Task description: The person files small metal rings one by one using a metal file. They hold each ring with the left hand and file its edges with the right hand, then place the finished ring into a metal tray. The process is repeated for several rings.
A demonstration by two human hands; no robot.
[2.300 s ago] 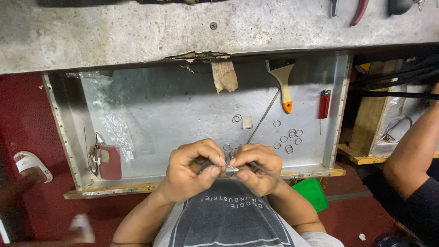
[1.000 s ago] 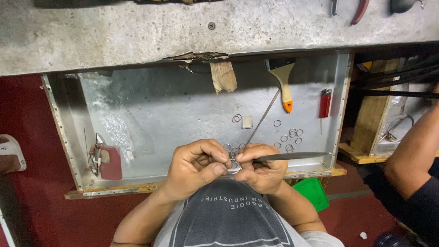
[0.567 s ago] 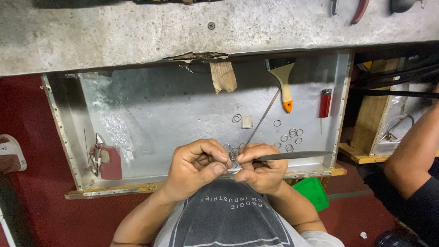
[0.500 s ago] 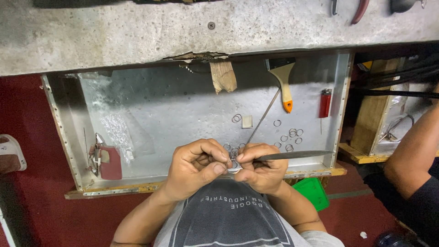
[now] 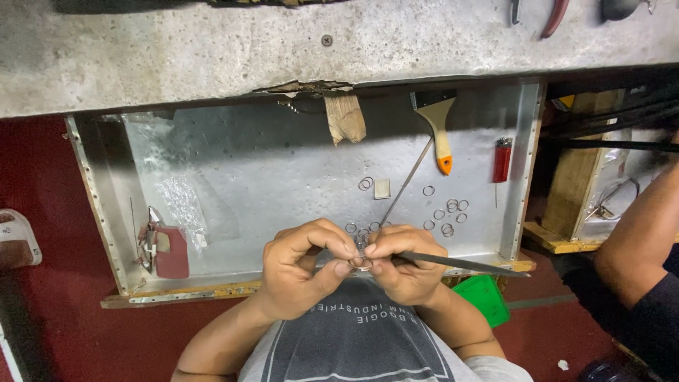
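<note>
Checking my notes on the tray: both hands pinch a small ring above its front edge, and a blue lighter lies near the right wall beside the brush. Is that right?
One slip: the lighter is red, not blue, as the head view shows. The rest holds: left hand and right hand pinch a ring above the tray's front edge, brush nearby.

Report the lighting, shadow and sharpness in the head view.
Head view: even, soft light on the metal tray; the concrete bench edge casts a shadow band across the tray's top; no harsh glare; left hand, right hand and loose rings are sharp; edges bow slightly.
</note>
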